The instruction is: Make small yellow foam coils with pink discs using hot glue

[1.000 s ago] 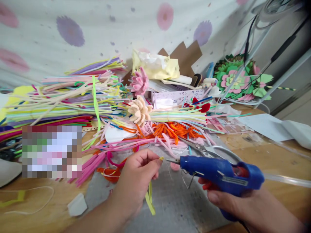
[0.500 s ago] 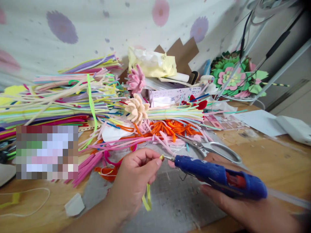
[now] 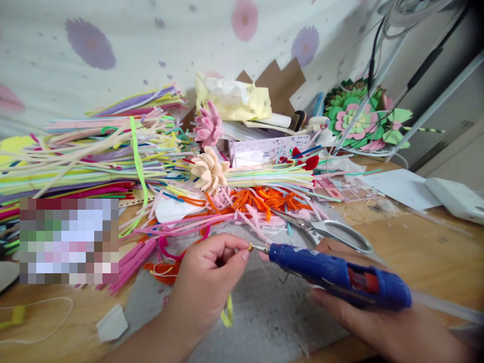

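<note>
My left hand (image 3: 212,282) pinches a thin yellow strip (image 3: 227,311) between thumb and forefinger. The strip's small tip shows at the fingertips, and its tail hangs below the palm. My right hand (image 3: 378,322) is wrapped round a blue glue gun (image 3: 333,275), whose metal nozzle points left and meets or nearly meets the strip's tip. A clear glue stick trails from the gun's right end. Beneath both hands lies a grey cutting mat (image 3: 264,322). Silver scissors (image 3: 340,234) rest just beyond the gun.
Bundles of coloured pipe cleaners (image 3: 94,166) fill the back left. A beige fuzzy flower (image 3: 209,171) and a pink one (image 3: 207,124) stand mid-back. Orange pieces (image 3: 264,199) lie before them. Paper flowers (image 3: 357,121) are at the back right, near a white device (image 3: 457,196).
The whole view has shifted slightly. Less of the yellow strip shows at my left fingertips, and its hanging tail looks shorter. Both hands keep their hold.
</note>
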`<action>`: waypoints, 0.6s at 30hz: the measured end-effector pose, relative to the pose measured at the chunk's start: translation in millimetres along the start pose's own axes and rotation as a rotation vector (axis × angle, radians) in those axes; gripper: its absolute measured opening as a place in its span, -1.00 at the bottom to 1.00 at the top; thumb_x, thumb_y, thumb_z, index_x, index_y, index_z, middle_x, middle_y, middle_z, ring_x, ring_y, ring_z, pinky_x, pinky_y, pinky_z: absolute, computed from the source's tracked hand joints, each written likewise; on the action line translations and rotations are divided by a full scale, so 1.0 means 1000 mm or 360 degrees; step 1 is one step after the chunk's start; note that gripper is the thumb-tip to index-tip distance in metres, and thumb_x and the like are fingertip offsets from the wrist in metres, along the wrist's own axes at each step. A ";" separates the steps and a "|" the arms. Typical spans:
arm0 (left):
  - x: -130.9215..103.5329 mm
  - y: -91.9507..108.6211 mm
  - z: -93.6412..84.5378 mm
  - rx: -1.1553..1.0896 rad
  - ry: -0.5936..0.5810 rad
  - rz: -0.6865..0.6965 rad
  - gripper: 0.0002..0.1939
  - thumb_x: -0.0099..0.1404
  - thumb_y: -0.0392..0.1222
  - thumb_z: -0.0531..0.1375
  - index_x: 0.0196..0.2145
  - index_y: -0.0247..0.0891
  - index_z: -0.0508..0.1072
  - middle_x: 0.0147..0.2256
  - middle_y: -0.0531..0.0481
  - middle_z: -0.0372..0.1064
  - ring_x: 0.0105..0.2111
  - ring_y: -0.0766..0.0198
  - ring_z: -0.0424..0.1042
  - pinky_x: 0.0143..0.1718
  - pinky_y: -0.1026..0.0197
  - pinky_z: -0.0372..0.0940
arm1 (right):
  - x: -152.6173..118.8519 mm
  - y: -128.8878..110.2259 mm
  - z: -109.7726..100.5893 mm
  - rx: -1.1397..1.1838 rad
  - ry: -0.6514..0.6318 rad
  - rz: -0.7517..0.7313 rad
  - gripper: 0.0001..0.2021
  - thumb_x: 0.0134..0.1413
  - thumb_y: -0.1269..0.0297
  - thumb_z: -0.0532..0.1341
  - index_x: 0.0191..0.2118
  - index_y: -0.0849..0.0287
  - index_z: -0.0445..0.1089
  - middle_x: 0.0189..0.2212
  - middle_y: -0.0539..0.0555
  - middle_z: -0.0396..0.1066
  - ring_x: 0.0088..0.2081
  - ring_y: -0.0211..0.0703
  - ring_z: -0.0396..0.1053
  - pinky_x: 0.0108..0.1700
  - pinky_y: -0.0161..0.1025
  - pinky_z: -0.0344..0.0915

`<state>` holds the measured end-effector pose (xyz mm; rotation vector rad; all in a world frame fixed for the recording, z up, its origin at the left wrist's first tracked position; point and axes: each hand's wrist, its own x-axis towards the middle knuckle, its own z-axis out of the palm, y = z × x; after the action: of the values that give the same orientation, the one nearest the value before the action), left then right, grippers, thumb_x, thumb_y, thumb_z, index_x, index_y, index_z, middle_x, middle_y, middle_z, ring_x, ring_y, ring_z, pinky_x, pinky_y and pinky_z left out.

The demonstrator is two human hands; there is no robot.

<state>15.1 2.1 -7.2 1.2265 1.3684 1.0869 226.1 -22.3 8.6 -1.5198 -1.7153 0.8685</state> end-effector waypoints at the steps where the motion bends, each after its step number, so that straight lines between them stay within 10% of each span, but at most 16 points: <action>1: 0.000 0.000 0.000 0.0015 0.0004 0.0017 -0.89 0.07 -0.23 0.23 -0.52 -0.20 0.57 -0.71 0.16 0.12 -0.68 0.38 0.06 -0.67 0.32 -0.08 | 0.000 0.000 0.000 0.0005 0.0005 0.0001 -0.78 -0.13 0.19 0.27 -0.68 -0.03 0.32 -0.65 0.01 0.35 -0.41 0.00 0.42 -0.29 -0.16 0.43; 18: -0.001 0.006 0.003 0.0098 0.0125 0.0099 -0.92 0.00 -0.27 0.24 -0.57 -0.21 0.55 -0.73 0.15 0.17 -0.69 0.38 0.11 -0.67 0.33 -0.02 | 0.003 -0.004 -0.004 0.0065 -0.0031 -0.0004 -0.76 -0.11 0.13 0.26 -0.69 -0.03 0.34 -0.66 0.02 0.35 -0.43 0.01 0.41 -0.31 -0.14 0.43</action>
<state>18.6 1.9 -1.9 1.2903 1.4409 1.1548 227.0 -19.7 14.7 -1.4868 -1.7028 0.9147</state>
